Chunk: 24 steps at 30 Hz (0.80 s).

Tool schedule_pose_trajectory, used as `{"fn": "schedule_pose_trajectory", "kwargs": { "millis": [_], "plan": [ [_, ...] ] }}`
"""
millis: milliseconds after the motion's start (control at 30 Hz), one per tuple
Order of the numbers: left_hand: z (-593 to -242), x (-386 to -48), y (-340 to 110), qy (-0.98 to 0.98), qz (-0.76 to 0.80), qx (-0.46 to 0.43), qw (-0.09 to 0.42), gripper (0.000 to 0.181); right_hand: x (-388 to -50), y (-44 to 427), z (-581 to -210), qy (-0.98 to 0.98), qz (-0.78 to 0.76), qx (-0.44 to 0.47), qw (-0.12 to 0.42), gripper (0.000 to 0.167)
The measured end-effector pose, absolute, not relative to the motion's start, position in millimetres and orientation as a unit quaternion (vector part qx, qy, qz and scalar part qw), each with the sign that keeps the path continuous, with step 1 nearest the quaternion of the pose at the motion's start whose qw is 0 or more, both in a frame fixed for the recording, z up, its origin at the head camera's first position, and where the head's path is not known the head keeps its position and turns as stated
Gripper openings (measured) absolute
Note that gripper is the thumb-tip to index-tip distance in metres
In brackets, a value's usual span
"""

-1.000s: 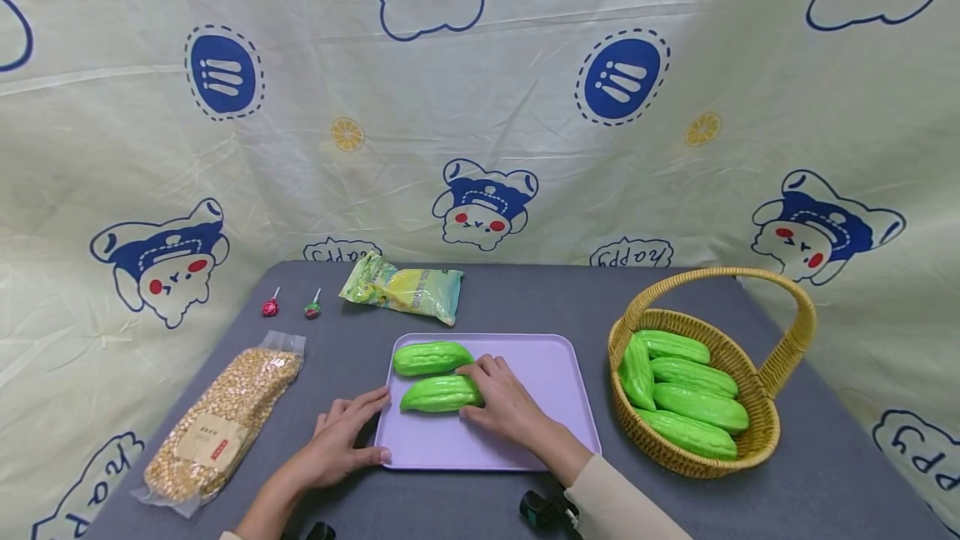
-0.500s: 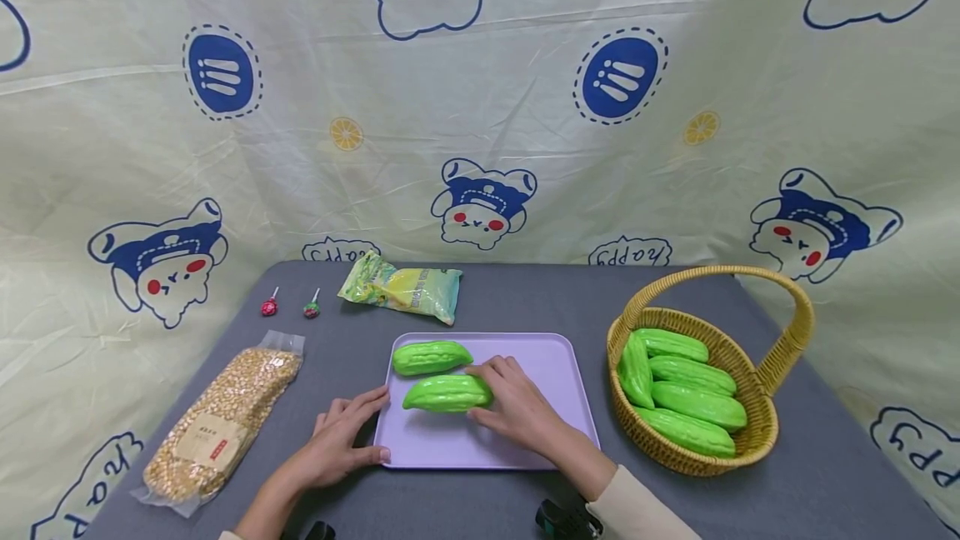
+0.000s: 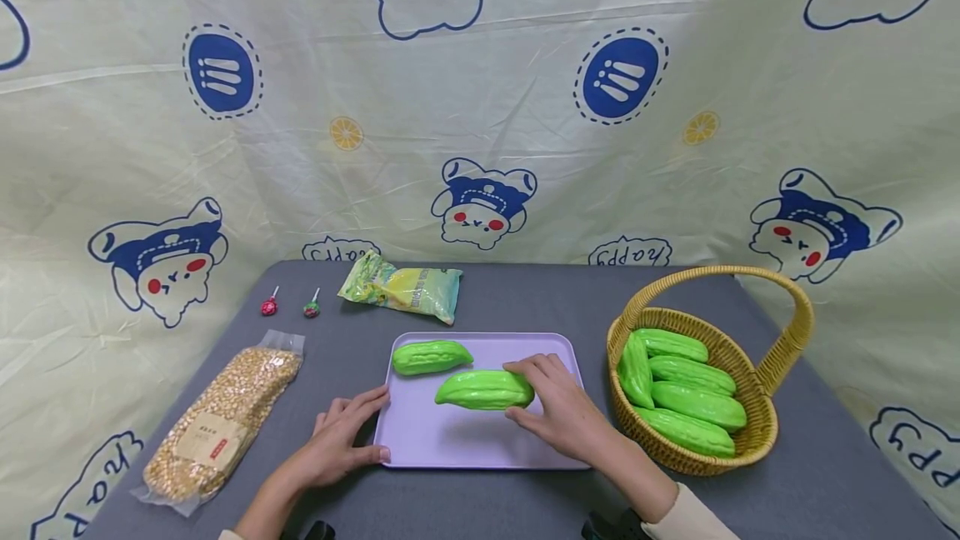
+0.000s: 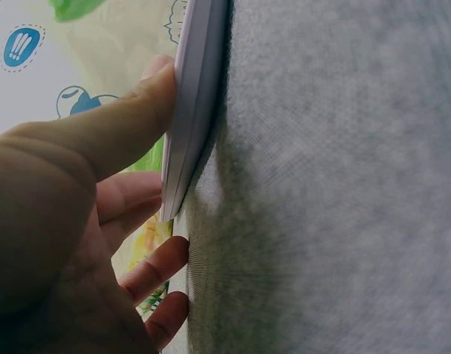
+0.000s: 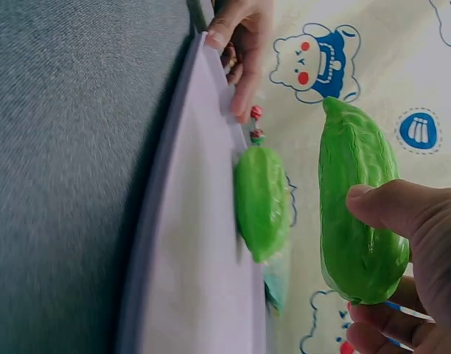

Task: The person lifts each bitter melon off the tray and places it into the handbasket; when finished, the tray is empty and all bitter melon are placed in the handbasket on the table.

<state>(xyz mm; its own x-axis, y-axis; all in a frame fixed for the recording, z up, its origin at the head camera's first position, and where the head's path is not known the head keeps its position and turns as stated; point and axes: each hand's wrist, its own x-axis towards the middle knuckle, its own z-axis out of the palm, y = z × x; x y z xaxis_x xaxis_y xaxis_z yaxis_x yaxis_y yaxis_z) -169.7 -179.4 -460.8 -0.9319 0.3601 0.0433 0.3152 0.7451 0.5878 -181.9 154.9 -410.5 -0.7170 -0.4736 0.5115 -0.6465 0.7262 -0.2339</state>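
My right hand (image 3: 561, 408) grips the right end of a green bitter melon (image 3: 480, 390) and holds it above the purple tray (image 3: 450, 450). The right wrist view shows the thumb on the near side of this held bitter melon (image 5: 358, 162), with fingers behind it. Another bitter melon (image 3: 432, 358) lies at the tray's upper left. My left hand (image 3: 341, 437) touches the tray's left edge with thumb and fingertips. In the left wrist view, the left thumb (image 4: 130, 118) rests against the tray's side (image 4: 192, 96), and the fingers are extended loosely.
To the right stands a wicker basket (image 3: 763, 427) with a tall handle, holding several bitter melons (image 3: 701, 407). A bag of corn kernels (image 3: 232, 415) lies left. Behind the tray are a green-yellow packet (image 3: 408, 288) and two lollipops, one red (image 3: 270, 306), one green-red (image 3: 312, 309).
My right hand has lifted the lower bitter melon off the tray and carried it to the right. The left hand stays at the tray's left edge.
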Motion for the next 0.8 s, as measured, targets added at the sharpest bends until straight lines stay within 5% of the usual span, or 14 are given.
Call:
{"fn": "schedule_pose_trajectory", "kwargs": {
  "millis": [367,800],
  "plan": [
    [-460,-170,-179,0.932,0.310,0.181,0.040,0.073,-170,197,-394,-0.897,0.186,0.301,0.265,0.058],
    [-462,-170,-180,0.932,0.311,0.185,0.033,0.073,-155,240,-379,-0.920,0.170,0.246,0.254,0.056]
  ]
}}
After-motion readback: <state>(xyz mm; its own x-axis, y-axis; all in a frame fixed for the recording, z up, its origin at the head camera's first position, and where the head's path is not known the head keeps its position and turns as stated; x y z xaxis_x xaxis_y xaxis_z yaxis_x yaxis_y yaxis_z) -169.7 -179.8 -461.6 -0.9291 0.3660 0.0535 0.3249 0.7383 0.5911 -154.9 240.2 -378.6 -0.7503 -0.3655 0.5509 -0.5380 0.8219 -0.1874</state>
